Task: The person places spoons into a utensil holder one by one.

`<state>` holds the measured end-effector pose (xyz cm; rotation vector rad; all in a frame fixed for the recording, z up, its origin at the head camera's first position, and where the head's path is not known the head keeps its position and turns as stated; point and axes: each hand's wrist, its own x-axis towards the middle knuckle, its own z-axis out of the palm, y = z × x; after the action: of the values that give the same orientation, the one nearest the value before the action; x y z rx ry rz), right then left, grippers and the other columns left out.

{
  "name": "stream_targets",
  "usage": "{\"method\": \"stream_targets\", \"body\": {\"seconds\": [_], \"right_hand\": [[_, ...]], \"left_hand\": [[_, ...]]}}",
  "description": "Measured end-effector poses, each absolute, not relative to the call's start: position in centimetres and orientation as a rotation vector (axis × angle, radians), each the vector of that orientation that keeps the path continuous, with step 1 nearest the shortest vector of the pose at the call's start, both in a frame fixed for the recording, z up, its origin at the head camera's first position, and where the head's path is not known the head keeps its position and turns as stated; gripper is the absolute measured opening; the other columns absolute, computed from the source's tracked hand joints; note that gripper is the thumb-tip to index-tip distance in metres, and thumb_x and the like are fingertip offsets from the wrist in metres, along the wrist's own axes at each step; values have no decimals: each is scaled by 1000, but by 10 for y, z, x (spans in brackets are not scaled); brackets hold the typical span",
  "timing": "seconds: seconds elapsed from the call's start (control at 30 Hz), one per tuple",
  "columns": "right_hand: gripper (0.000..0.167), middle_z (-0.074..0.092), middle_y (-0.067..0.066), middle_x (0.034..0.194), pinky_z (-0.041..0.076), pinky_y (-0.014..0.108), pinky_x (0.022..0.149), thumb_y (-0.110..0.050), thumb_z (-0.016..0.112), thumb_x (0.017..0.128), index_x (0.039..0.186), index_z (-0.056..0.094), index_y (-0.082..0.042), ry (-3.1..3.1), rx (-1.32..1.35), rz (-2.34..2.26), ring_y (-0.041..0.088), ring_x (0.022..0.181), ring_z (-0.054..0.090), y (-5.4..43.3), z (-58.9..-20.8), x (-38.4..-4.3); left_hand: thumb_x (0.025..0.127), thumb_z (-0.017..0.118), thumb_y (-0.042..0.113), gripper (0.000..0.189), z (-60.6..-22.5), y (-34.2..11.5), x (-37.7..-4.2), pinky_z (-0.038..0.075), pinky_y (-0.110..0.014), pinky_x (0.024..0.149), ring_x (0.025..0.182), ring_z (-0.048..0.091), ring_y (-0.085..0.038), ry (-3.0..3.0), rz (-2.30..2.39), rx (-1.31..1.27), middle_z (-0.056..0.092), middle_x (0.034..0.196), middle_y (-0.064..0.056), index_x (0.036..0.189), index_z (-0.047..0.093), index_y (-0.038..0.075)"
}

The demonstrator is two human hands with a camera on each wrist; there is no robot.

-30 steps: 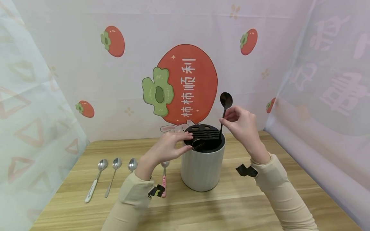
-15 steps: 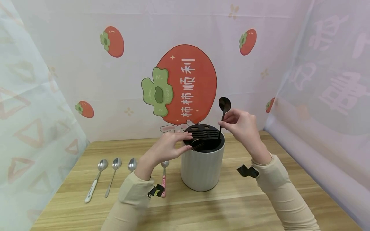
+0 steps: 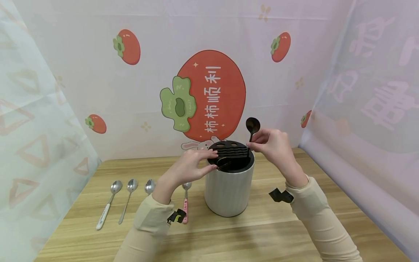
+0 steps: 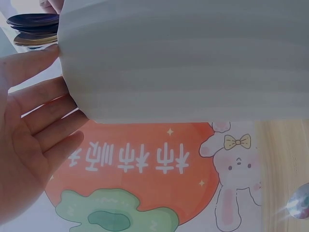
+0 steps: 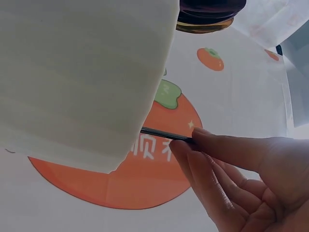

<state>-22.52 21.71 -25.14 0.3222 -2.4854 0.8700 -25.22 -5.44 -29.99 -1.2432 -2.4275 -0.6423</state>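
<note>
Near the table's middle stands a ribbed white utensil holder (image 3: 229, 193) with a black slotted top (image 3: 230, 150). My right hand (image 3: 275, 149) pinches a black spoon (image 3: 252, 125) between thumb and fingers, bowl up, its handle going down into the opening at the right. The right wrist view shows the thin dark handle (image 5: 166, 134) passing from the fingertips behind the holder's rim. My left hand (image 3: 188, 165) rests at the left rim with fingers extended and thumb spread apart. Beside that thumb, dark and gold spoon bowls (image 4: 36, 30) stick out of the holder.
Left of the holder lie a spoon with a white handle (image 3: 103, 216), a plain metal spoon (image 3: 126, 207), another spoon (image 3: 150, 186) partly behind the left arm and a pink-handled spoon (image 3: 186, 211). A printed cloth backdrop (image 3: 150, 83) stands behind the wooden table (image 3: 229, 240).
My right hand has lowered the black spoon, its bowl now closer to the holder's top. The left hand has stayed in place.
</note>
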Motion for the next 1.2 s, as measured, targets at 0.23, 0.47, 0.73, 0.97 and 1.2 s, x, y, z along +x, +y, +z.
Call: {"method": "stream_targets", "body": {"seconds": [0.23,0.47,0.73,0.97,1.2], "right_hand": [[15,74,4,76,50,28,59,-21,78,78,83,70,-9,-2545,334,891,13,67,69,219,-256,-227],[15,74,3,76,50,28,59,-21,76,80,85,70,-9,-2573,346,899,12,67,70,219,-257,-226],[10,74,2,78,51,27,61,-18,75,80,86,73,-12,-2627,364,890,13,70,70,224,-253,-222],[13,75,4,87,55,36,72,-13,73,82,95,73,-11,-2657,425,759,18,80,71,235,-253,-216],[17,74,5,92,54,39,76,-17,72,83,99,72,-12,-2697,454,768,20,86,71,237,-254,-215]], "left_hand": [[89,65,32,35,-301,-54,-253,45,-36,102,120,57,-18,-2424,-638,-1245,64,125,-2,117,68,11],[89,65,32,35,-301,-54,-253,44,-36,102,120,57,-18,-2422,-636,-1248,64,125,-2,117,68,11],[89,65,31,35,-301,-54,-253,45,-36,102,120,58,-18,-2419,-628,-1253,64,125,-2,117,68,11],[89,65,31,35,-300,-54,-253,45,-35,101,119,58,-18,-2434,-623,-1247,64,125,-1,117,67,10],[89,66,30,33,-300,-54,-253,46,-36,99,118,58,-18,-2410,-632,-1247,65,124,-2,116,68,10]]}}
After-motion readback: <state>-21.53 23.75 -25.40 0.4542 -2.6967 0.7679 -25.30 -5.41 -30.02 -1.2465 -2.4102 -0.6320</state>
